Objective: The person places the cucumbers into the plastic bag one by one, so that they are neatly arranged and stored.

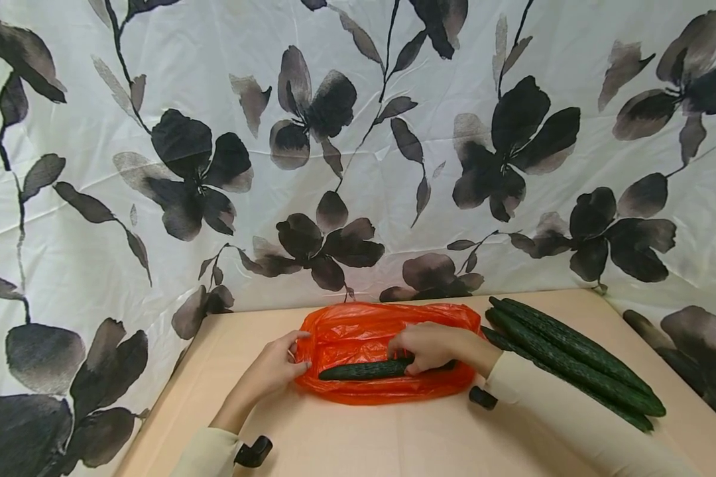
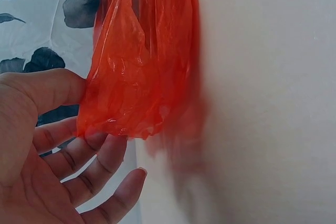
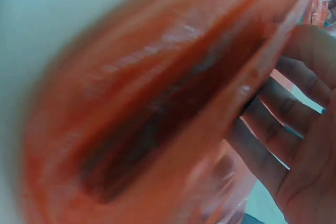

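Observation:
A red plastic bag [image 1: 349,331] lies spread near the table's back edge. On its left end, my left hand [image 1: 272,364] holds the plastic between thumb and fingers; in the left wrist view the bag's crinkled end [image 2: 128,93] hangs against those fingers. My right hand [image 1: 423,344] reaches over the bag and grips a dark green cucumber [image 1: 360,370] near its right part. That cucumber lies lengthwise along the bag's opening. Through the blurred red film [image 3: 68,129] of the right wrist view, its long dark shape shows, with the right hand's fingers [image 3: 262,150] beside it.
Several more long cucumbers [image 1: 579,358] lie side by side at the table's right, partly behind my right sleeve [image 1: 549,397]. A pale floral cloth [image 1: 394,165] hangs behind the light tan table [image 1: 358,437].

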`<state>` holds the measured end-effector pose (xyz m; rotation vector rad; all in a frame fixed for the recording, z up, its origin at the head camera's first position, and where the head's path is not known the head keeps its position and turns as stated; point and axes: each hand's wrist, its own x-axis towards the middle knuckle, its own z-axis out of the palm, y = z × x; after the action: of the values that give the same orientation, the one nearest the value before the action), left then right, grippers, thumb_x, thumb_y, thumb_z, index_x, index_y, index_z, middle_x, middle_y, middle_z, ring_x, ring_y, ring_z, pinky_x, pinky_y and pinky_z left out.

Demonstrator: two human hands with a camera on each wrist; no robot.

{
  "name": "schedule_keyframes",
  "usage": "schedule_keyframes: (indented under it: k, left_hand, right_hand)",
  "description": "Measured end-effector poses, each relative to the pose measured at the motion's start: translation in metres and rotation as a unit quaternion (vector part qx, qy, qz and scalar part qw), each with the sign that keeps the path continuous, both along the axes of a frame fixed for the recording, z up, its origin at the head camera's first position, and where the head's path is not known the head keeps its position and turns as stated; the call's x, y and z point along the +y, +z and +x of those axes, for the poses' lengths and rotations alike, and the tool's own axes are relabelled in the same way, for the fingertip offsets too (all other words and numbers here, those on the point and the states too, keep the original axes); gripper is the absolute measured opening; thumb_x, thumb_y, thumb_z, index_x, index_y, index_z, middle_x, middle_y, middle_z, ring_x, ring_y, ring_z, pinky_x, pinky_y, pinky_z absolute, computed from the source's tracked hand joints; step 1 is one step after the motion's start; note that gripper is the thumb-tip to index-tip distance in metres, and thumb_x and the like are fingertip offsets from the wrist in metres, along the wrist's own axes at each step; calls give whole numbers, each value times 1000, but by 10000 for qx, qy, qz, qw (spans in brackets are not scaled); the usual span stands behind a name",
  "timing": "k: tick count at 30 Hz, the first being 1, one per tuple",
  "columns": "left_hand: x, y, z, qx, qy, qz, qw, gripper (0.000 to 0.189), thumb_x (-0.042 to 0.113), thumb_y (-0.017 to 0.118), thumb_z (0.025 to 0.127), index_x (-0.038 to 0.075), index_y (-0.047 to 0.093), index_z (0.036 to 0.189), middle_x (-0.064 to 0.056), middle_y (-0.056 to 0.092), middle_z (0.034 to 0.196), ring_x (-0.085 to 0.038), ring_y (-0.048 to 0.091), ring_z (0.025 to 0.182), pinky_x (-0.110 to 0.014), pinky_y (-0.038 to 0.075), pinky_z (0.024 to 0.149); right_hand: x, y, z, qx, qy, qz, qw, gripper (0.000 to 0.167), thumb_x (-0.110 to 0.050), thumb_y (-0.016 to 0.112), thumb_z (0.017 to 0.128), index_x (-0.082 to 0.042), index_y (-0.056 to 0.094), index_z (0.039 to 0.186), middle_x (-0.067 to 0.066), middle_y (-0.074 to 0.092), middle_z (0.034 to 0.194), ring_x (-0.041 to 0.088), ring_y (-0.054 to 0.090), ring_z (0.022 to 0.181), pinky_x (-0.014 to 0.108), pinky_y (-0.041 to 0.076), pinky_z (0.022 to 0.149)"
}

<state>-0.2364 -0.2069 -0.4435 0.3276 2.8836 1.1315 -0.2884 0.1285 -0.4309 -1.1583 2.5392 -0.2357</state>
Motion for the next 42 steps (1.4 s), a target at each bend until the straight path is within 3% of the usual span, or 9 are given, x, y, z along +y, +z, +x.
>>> schedule_keyframes:
  k: [11, 20, 26, 33, 42]
  left_hand:
    - [1, -1, 2, -48, -24, 70, 10000, 54, 2, 78, 82, 6, 62, 133, -6, 56, 88, -18, 54, 75, -28, 48, 63]
    - [2, -1, 1, -30, 63, -1, 10000, 54, 2, 78, 82, 7, 62, 133, -4, 56, 88, -17, 54, 76, -26, 49, 62]
    - [5, 0, -1, 3, 52, 45, 10000, 55, 3, 78, 83, 7, 61, 135, -4, 56, 87, -17, 55, 75, -28, 50, 63]
    - [4, 1, -2, -4, 77, 30, 10000, 55, 4, 78, 84, 7, 60, 135, -4, 57, 87, -17, 55, 75, -28, 50, 63]
    - [5, 0, -2, -155, 104, 107, 9998, 56, 4, 77, 84, 7, 60, 137, -5, 56, 88, -18, 55, 75, -29, 50, 62]
  right_hand:
    - [0, -5, 7, 81, 304, -110, 9994, 31, -25, 85, 82, -29, 66, 106, -15, 60, 93, 6, 55, 84, 23, 49, 75]
    - [2, -7, 6, 70, 329, -180, 9993, 29, -26, 84, 82, -29, 69, 108, -18, 62, 92, 6, 58, 84, 25, 51, 76]
    - [7, -6, 1, 327, 119, -85, 9994, 29, -24, 83, 82, -31, 69, 107, -16, 61, 91, 6, 56, 83, 26, 49, 75]
    - [10, -5, 3, 188, -54, -28, 9998, 30, -26, 82, 85, -30, 68, 111, -16, 61, 94, 8, 54, 88, 29, 49, 78]
    - [19, -9, -1, 95, 199, -116, 9997, 32, -28, 78, 89, -30, 68, 119, -17, 62, 99, 8, 57, 95, 30, 50, 86]
